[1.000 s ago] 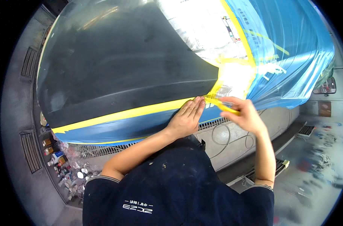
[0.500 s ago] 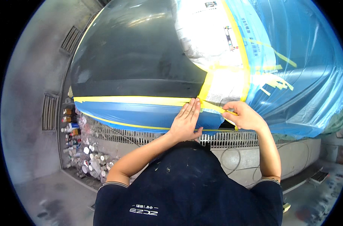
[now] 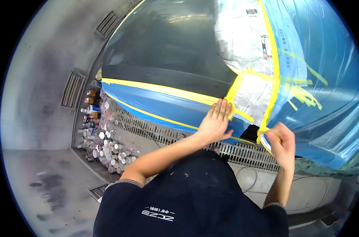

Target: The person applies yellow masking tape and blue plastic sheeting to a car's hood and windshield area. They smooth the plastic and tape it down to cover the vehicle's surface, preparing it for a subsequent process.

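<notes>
My left hand (image 3: 215,121) lies flat, fingers extended, on yellow masking tape (image 3: 159,91) along the lower edge of a dark grey car panel (image 3: 167,51). Beyond its fingertips, a short tape end (image 3: 244,115) reaches over the newspaper masking. To the right, my right hand (image 3: 283,145) is closed around a masking tape roll (image 3: 265,139), held at the lower end of a vertical yellow tape line. Blue film (image 3: 159,108) hangs below the panel edge, and a black gap (image 3: 249,131) shows between my hands.
Newspaper (image 3: 242,43) and blue plastic sheeting (image 3: 329,87) cover the car's right side, with loose tape strips (image 3: 303,96) stuck on. Bottles and cups (image 3: 108,152) stand along the left wall. Floor grating (image 3: 167,136) and a hose (image 3: 255,177) lie below.
My right hand has moved down and right with the roll; the tape strip between my hands now ends free, apart from the roll. My left hand stays pressed on the tape. The view has shifted.
</notes>
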`<state>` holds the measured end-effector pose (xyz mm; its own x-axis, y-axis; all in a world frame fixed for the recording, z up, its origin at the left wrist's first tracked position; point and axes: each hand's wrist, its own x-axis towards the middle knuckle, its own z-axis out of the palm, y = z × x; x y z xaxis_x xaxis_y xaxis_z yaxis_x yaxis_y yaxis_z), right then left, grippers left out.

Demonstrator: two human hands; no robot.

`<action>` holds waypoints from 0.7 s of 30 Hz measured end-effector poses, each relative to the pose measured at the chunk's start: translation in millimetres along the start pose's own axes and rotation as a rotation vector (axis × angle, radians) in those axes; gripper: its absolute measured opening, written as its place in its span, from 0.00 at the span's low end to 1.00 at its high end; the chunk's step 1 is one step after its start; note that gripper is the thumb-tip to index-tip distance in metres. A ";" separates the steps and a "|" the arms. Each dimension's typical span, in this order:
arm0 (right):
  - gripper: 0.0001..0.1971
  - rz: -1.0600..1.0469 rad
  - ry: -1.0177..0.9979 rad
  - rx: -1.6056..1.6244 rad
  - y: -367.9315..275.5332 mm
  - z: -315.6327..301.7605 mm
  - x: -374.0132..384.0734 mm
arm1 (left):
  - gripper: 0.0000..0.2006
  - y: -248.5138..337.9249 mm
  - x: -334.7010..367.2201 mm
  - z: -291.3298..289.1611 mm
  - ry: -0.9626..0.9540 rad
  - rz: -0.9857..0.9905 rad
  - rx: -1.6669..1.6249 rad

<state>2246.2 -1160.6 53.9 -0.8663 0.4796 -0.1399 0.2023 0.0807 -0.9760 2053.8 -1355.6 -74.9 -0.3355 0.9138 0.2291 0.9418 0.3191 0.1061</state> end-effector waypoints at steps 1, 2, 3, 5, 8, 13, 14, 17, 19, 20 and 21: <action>0.06 0.023 0.042 0.032 2.2 -4.6 -13.2 | 0.54 9.3 2.9 -1.9 -0.041 -0.074 0.044; 0.06 0.053 0.018 0.128 12.5 -7.2 -21.6 | 0.56 25.0 7.2 0.0 -0.080 -0.144 0.085; 0.05 0.073 0.015 0.151 19.3 -1.2 -29.8 | 0.58 44.7 17.0 6.7 -0.123 -0.237 0.202; 0.03 0.116 -0.005 0.200 38.1 12.1 -42.9 | 0.54 66.4 25.8 23.0 -0.134 -0.299 0.453; 0.02 0.157 0.033 0.257 46.3 32.8 -64.2 | 0.46 47.3 12.2 3.4 -0.073 0.051 0.125; 0.04 0.176 0.157 0.297 69.2 59.9 -85.1 | 0.40 -93.1 -54.7 -39.1 0.295 0.035 -0.286; 0.04 0.194 0.177 0.296 73.9 66.9 -85.3 | 0.42 -131.5 -65.1 -40.8 0.340 -0.118 -0.206; 0.04 0.254 0.191 0.285 76.7 90.6 -78.2 | 0.48 -206.5 -113.8 -12.6 0.377 -0.578 0.022; 0.03 0.282 0.182 0.280 73.8 107.1 -71.8 | 0.41 -209.7 -124.7 -3.0 0.326 -0.591 -0.116; 0.03 0.292 0.160 0.270 68.1 115.4 -64.7 | 0.34 -187.2 -123.6 -4.2 0.240 -0.274 -0.214; 0.03 0.263 0.101 0.248 57.2 124.4 -56.2 | 0.28 -157.4 -120.6 1.4 -0.042 0.488 -0.414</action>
<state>2249.6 -1291.6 -14.8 -0.7476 0.5403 -0.3863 0.2846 -0.2651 -0.9213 1946.1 -1515.7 -120.5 0.1383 0.9412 0.3082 0.8958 -0.2516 0.3664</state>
